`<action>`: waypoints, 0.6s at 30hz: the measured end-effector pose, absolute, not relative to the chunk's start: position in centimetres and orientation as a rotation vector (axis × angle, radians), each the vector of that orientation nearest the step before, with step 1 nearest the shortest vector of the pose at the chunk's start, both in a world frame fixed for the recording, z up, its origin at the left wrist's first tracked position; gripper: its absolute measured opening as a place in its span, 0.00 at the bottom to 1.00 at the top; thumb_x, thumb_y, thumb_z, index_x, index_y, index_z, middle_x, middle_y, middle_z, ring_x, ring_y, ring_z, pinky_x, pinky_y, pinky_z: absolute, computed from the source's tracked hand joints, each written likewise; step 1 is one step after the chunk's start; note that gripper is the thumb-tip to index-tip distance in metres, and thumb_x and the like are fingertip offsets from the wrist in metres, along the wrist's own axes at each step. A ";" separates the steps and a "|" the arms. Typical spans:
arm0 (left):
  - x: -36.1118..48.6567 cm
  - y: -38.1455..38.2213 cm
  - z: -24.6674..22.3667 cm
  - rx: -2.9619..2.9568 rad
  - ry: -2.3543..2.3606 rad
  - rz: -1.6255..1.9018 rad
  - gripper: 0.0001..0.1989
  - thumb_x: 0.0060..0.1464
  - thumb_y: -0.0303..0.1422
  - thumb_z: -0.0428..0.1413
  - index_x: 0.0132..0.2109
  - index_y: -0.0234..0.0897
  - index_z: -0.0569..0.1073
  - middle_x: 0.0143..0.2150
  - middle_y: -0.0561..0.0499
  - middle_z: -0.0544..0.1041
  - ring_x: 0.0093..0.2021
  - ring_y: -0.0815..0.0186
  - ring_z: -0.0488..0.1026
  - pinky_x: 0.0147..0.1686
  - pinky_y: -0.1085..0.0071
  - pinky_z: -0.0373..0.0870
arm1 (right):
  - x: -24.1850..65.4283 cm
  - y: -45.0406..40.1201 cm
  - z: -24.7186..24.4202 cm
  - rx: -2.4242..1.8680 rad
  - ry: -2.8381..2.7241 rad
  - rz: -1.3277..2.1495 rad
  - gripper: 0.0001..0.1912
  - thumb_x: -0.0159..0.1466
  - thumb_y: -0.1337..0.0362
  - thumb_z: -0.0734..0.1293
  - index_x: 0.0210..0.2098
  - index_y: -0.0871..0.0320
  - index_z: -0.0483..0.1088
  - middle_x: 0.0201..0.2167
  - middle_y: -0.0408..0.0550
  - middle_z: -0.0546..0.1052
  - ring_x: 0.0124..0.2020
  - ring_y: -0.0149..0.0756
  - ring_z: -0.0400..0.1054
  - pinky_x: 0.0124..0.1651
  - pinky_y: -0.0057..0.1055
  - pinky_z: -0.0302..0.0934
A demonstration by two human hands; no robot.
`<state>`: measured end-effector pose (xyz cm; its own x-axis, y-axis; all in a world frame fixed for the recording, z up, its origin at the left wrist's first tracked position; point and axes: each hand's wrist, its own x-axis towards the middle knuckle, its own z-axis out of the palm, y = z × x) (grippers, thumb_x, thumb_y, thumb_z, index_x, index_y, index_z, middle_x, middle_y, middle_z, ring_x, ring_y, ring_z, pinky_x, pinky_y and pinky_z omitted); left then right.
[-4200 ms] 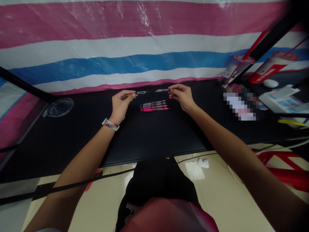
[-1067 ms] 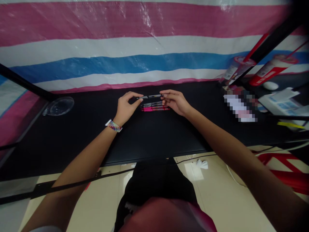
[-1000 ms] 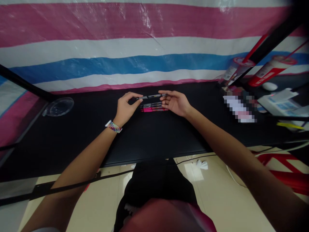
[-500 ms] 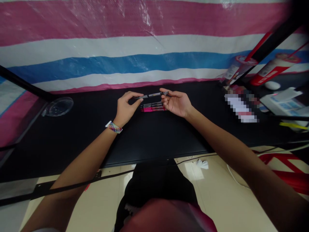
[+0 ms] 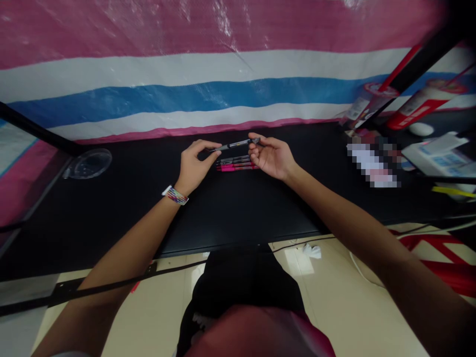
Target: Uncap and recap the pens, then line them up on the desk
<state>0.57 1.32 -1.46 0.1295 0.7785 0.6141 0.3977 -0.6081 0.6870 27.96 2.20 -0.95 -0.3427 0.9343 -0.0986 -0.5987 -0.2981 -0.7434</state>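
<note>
A dark pen with a clear barrel [image 5: 238,144] is held level between my two hands, above the black table. My left hand [image 5: 196,164] pinches its left end between thumb and index finger. At its right end, my right hand [image 5: 273,157] holds it with the fingertips, palm partly turned up. Just below the held pen, a pink pen [image 5: 232,168] and dark pens [image 5: 233,160] lie side by side on the table. Their right ends are partly hidden by my right hand's fingers. A colourful band [image 5: 175,195] is around my left wrist.
A clear round plastic lid [image 5: 90,163] lies at the left. On the right stand two cups with straws [image 5: 372,101], [image 5: 427,101], near a white rounded object [image 5: 421,129] and a white box [image 5: 439,156]. The black table's [image 5: 238,213] front edge runs before my lap.
The right end of the held pen and my right fingertips have risen very slightly. Both hands keep their grip, and the pens on the table have not moved.
</note>
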 end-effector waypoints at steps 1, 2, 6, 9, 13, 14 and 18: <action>0.6 1.3 -1.5 2.057 1.137 1.473 0.06 0.66 0.37 0.71 0.49 0.45 0.88 0.48 0.48 0.90 0.49 0.57 0.85 0.57 0.56 0.80 | 27.9 2.2 -0.9 -0.657 -0.742 1.831 0.11 0.68 0.64 0.72 0.49 0.56 0.80 0.34 0.46 0.82 0.34 0.32 0.76 0.46 0.29 0.79; 0.6 1.3 -1.5 2.057 1.138 1.471 0.06 0.66 0.37 0.71 0.49 0.45 0.88 0.48 0.48 0.90 0.49 0.57 0.85 0.57 0.56 0.80 | 27.9 2.2 -0.9 -0.662 -0.738 1.828 0.10 0.68 0.64 0.72 0.49 0.56 0.80 0.34 0.46 0.81 0.34 0.32 0.76 0.46 0.28 0.79; 0.6 1.3 -1.5 2.059 1.144 1.466 0.06 0.66 0.36 0.71 0.49 0.45 0.88 0.48 0.48 0.90 0.49 0.57 0.85 0.56 0.57 0.80 | 27.9 2.2 -1.0 -0.672 -0.742 1.797 0.10 0.67 0.64 0.73 0.48 0.56 0.80 0.34 0.46 0.81 0.34 0.32 0.76 0.47 0.28 0.79; 0.7 1.2 -1.4 2.062 1.148 1.465 0.06 0.65 0.34 0.70 0.49 0.45 0.89 0.48 0.48 0.90 0.49 0.57 0.85 0.57 0.56 0.80 | 27.9 2.1 -1.0 -0.658 -0.740 1.781 0.11 0.66 0.63 0.73 0.47 0.56 0.81 0.34 0.46 0.82 0.34 0.33 0.75 0.46 0.29 0.79; 0.8 1.1 -1.3 2.064 1.149 1.458 0.07 0.66 0.32 0.70 0.50 0.45 0.89 0.48 0.48 0.90 0.49 0.57 0.84 0.57 0.55 0.80 | 27.9 1.9 -1.0 -0.632 -0.724 1.774 0.14 0.67 0.60 0.71 0.49 0.57 0.82 0.35 0.47 0.83 0.34 0.33 0.76 0.48 0.30 0.80; 0.8 1.0 -1.3 2.066 1.147 1.460 0.07 0.66 0.32 0.70 0.50 0.45 0.89 0.48 0.48 0.90 0.49 0.57 0.85 0.57 0.55 0.80 | 27.9 1.9 -1.0 -0.638 -0.726 1.770 0.13 0.66 0.61 0.71 0.48 0.56 0.82 0.35 0.47 0.83 0.34 0.33 0.75 0.48 0.30 0.80; 0.9 1.0 -1.2 2.073 1.157 1.476 0.06 0.66 0.32 0.70 0.49 0.45 0.88 0.48 0.49 0.90 0.49 0.57 0.85 0.57 0.55 0.80 | 27.7 1.9 -1.0 -0.674 -0.742 1.749 0.11 0.64 0.63 0.72 0.45 0.55 0.82 0.33 0.45 0.82 0.32 0.31 0.75 0.45 0.28 0.79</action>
